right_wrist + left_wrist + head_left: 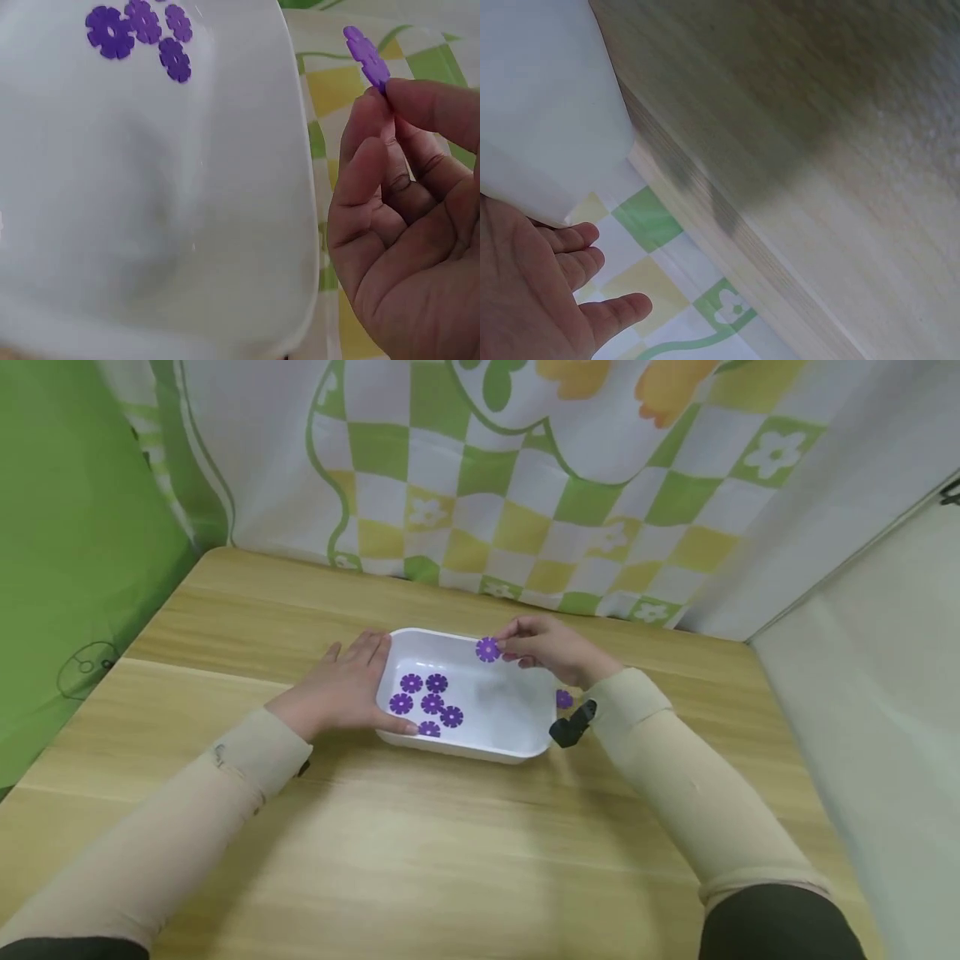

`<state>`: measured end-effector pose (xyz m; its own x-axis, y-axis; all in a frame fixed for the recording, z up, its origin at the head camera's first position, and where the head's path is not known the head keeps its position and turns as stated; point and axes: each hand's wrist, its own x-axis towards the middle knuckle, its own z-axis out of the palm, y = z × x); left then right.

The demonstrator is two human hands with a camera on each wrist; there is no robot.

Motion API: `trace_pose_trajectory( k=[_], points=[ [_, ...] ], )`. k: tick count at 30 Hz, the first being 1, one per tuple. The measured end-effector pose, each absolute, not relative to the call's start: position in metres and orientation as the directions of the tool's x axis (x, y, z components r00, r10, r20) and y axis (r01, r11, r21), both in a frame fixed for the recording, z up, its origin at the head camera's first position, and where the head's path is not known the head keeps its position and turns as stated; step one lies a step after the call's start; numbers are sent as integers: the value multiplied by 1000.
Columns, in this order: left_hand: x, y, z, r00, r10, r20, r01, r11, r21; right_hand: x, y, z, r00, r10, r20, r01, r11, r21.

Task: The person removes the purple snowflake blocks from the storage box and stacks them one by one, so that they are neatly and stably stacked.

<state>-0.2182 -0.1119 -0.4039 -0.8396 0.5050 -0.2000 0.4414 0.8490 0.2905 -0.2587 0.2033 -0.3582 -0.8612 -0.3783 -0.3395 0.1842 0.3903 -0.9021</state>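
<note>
A white plastic tray [495, 710] stands on the table with several purple notched interlocking discs [432, 703] lying in its left part. My left hand [348, 689] rests against the tray's left end, fingers straight along the side and thumb over the near rim. In the left wrist view, the fingertips [589, 259] extend beside the tray's outer wall. Between thumb and fingers, my right hand [551, 647] pinches one purple interlocking disc [487, 649] above the tray's far rim. The right wrist view shows this held disc [366, 56] tilted, nearly edge-on.
Another purple disc [564, 699] lies on the wooden table [420, 843] just right of the tray, partly hidden by the right wrist's black camera mount [573, 724]. A checked curtain [517, 510] hangs behind the table, with a green cloth [67, 527] at left.
</note>
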Motion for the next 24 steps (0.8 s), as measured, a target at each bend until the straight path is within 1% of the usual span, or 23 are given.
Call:
trace_pose_trajectory(
  k=[4, 10, 17, 24],
  points=[
    [-214, -120, -404, -843, 486, -231, 421, 863, 281, -256, 216, -357, -880, -355, -315, 194, 336, -922],
    [-216, -115, -402, -830, 512, -221, 444, 846, 293, -249, 252, -363, -915, -286, -285, 208, 271, -940],
    [-216, -115, -403, -830, 505, -237, 439, 854, 281, -245, 280, -377, -922, -255, -292, 222, 269, -937],
    [-215, -114, -403, -833, 506, -224, 443, 852, 279, -238, 307, -390, -929, -186, -320, 264, 273, -925]
  ],
)
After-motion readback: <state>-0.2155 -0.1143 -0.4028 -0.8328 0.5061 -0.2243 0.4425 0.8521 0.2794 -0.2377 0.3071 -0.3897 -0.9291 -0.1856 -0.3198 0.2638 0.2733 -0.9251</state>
